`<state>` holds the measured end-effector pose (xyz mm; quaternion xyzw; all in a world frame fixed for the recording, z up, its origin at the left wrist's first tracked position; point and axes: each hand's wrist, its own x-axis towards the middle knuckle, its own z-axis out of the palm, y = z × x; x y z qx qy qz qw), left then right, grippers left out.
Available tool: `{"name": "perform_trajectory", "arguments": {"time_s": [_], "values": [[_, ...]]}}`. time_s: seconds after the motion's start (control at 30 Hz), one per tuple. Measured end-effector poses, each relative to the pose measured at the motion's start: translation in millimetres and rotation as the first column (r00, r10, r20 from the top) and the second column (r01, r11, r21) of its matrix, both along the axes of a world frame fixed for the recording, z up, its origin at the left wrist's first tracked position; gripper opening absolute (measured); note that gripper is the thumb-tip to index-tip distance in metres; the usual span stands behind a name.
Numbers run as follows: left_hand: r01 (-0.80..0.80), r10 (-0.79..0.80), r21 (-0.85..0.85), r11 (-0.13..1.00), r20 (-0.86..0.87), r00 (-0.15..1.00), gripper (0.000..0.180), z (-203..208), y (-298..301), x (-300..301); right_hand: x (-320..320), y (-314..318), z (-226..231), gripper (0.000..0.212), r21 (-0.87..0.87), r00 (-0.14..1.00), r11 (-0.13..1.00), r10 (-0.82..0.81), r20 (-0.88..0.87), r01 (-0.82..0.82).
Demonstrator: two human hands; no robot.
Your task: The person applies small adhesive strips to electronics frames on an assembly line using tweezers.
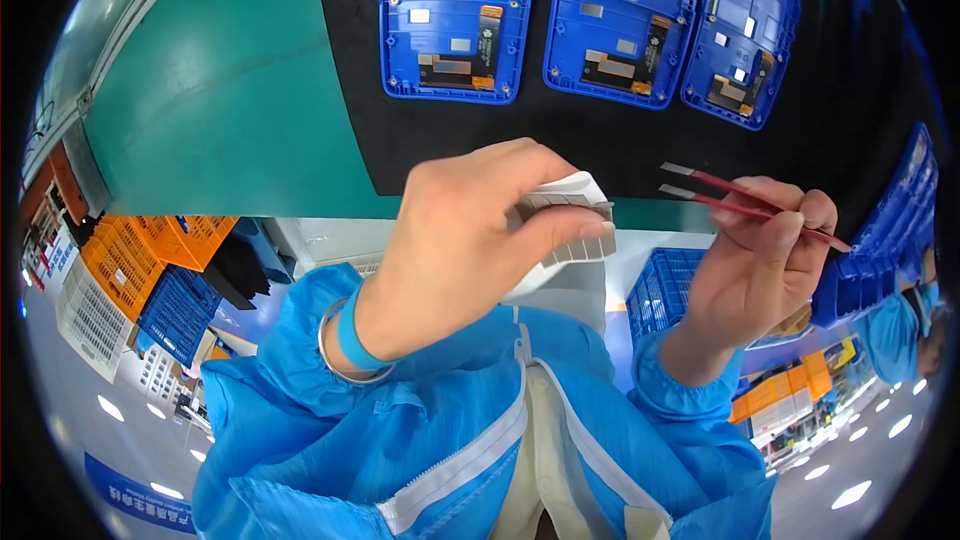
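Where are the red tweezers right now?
Head view, right of centre: the red tweezers are in the person's right hand, tips apart and pointing left, below the rightmost blue housing.

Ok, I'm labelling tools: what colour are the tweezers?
The tweezers are red with grey tips: head view.

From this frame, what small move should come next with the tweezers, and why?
Probably bring the red tweezers in the right hand over to the bent white sheet in the left hand and grip one of its small grey pieces. The tweezer tips stand apart with nothing between them and point leftward, the side where the sheet is held.
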<state>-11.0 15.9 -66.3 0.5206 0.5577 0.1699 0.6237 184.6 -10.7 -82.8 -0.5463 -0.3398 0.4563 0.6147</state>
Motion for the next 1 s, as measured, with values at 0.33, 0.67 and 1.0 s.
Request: {"name": "perform_trajectory", "arguments": {"time_s": [0.33,0.67,1.0], "values": [[-0.104,0.118,-0.282,0.954,0.030,0.993,0.019,10.6,3.7,27.1,19.5,-8.7,10.0,0.024,-0.114,0.993,0.986,0.119,-0.008,-0.119],[0.073,-0.073,0.000,0.997,-0.064,0.995,0.015,-1.2,1.0,44.9,34.6,-6.7,-5.6,0.021,-0.049,0.999,0.998,-0.039,-0.016,0.038],[0.524,-0.247,0.559,0.643,-0.497,0.832,0.022,-26.0,-2.8,88.9,63.0,31.2,-41.9,0.013,0.120,0.980,0.993,-0.010,0.200,-0.014]]}}
